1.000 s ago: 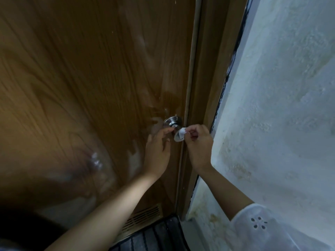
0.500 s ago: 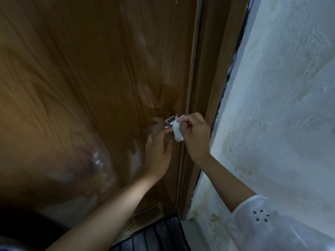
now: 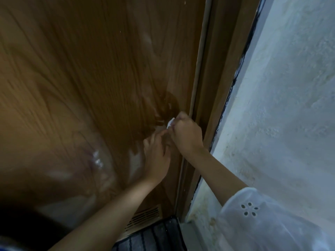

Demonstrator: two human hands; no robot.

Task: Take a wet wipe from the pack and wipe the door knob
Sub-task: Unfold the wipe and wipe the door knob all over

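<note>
My right hand (image 3: 186,133) is closed over the door knob, which it hides completely. A small corner of the white wet wipe (image 3: 170,123) sticks out above its fingers. My left hand (image 3: 156,156) rests just below and left of it, fingers spread against the brown wooden door (image 3: 101,84), fingertips touching the right hand. The wipe pack is not in view.
The door frame (image 3: 212,84) runs up the middle right. A rough white wall (image 3: 282,109) fills the right side. A vent grille (image 3: 145,217) sits low in the door, with a dark striped mat (image 3: 154,238) below it.
My right hand has moved up and left over the knob, covering it; the metal knob showed a second ago. Less of the wipe shows. The left hand has barely shifted.
</note>
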